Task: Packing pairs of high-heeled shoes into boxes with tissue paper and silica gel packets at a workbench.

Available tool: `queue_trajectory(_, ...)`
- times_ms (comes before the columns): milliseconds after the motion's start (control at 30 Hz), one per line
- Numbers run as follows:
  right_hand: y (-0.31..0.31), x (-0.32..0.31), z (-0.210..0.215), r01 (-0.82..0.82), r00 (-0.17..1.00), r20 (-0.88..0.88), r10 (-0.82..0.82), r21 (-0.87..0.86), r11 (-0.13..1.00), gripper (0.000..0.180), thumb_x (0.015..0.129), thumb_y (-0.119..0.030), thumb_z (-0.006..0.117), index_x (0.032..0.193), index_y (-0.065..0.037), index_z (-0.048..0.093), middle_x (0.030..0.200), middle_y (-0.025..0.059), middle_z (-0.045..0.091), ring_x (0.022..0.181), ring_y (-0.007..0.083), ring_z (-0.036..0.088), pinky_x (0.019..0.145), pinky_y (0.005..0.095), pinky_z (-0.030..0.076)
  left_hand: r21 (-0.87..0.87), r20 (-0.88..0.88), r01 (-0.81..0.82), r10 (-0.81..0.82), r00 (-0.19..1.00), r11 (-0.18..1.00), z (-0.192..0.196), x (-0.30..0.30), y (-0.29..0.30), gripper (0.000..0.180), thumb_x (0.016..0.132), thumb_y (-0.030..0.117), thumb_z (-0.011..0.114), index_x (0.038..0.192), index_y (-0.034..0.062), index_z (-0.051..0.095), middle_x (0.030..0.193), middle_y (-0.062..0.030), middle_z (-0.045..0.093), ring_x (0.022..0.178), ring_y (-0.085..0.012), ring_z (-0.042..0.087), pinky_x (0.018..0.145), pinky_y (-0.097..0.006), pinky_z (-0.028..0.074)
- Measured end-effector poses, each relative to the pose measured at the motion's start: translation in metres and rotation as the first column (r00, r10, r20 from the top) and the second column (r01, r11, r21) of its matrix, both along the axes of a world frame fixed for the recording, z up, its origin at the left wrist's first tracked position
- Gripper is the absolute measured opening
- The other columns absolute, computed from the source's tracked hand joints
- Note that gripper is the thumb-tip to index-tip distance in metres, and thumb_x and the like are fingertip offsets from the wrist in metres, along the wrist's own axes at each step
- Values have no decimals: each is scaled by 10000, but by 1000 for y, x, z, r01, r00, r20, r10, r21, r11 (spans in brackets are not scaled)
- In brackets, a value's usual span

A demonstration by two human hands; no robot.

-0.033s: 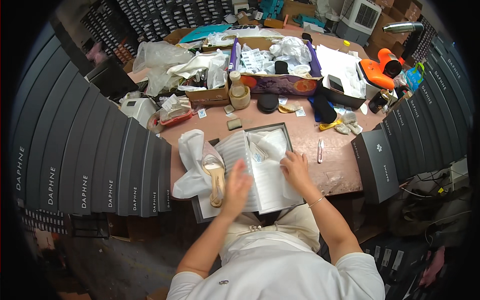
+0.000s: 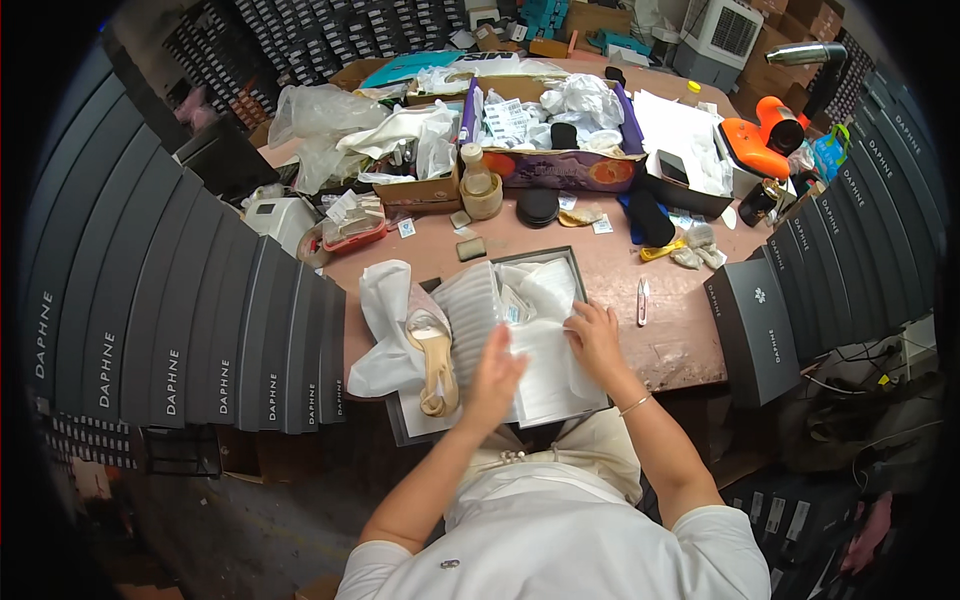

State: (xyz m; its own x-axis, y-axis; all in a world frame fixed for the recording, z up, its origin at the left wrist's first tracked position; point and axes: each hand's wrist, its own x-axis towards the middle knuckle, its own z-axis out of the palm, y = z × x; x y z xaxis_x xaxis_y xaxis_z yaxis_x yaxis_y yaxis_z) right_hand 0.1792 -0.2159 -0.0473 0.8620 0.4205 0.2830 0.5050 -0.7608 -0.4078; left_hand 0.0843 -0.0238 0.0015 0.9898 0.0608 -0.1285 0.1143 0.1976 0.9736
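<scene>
A dark grey shoebox (image 2: 575, 262) lies open before me, lined with white tissue paper (image 2: 545, 372). A ribbed white foam sheet (image 2: 468, 302) lies across its middle, beside a small paper packet (image 2: 516, 307) inside. At the left, a beige open sandal (image 2: 437, 365) rests on crumpled white paper (image 2: 378, 320). My left hand (image 2: 495, 382) hovers over the near part of the box, slightly blurred, fingers stretched and nothing seen in them. My right hand (image 2: 595, 345) touches the paper at the box's right side, its fingers spread.
Small scissors (image 2: 642, 302) lie right of the box. Stacked grey shoeboxes wall both sides, left (image 2: 190, 300) and right (image 2: 755, 330). Behind stand a purple carton (image 2: 570, 170) of paper, a bottle (image 2: 478, 180), a round black tin (image 2: 537, 207) and an orange heat gun (image 2: 755, 145).
My left hand has moved a little to the right, away from the sandal, more of which now shows. My right hand stays at the box's right side.
</scene>
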Motion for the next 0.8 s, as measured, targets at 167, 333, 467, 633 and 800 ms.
queue_trajectory(167,-34,-1,-6,229,928,-364,82,730,644,218,820,25,581,1023,-39,626,1072,167,632,977,330,615,890,341,475,-373,-405,-130,-35,914,919,-43,11,-55,918,874,350,657,1498,69,46,1534,-148,127,1412,-283,177,1123,-508,129)
queue_trajectory(333,-42,-17,26,33,991,-130,42,529,848,207,839,37,542,1032,-1,609,1034,166,628,917,322,633,795,323,514,-346,-349,-151,23,937,926,-37,4,-78,563,894,401,619,1287,49,421,1347,-94,440,1269,-205,351,1071,-537,200)
queue_trajectory(467,-10,-22,53,-147,988,85,130,244,959,257,828,-40,587,1084,-28,602,1147,153,590,1084,336,546,934,407,414,-721,-509,-319,-159,846,615,-51,4,-82,312,979,332,467,1066,37,516,1068,-82,551,1024,-204,522,939,-427,415)
queue_trajectory(633,20,-11,91,-164,986,92,141,355,920,252,834,-70,605,1081,-21,610,1080,142,618,1021,303,580,905,389,433,-831,-433,-230,-330,839,507,-41,3,-88,219,976,255,476,1044,59,547,908,-76,588,825,-209,575,793,-306,490)
queue_trajectory(800,2,-39,155,-312,569,-439,695,667,676,145,857,-97,619,942,16,649,818,124,670,769,227,650,737,311,510,468,522,-197,-89,848,861,-25,48,-103,203,882,212,594,979,37,630,913,-119,605,874,-248,575,760,-368,457)
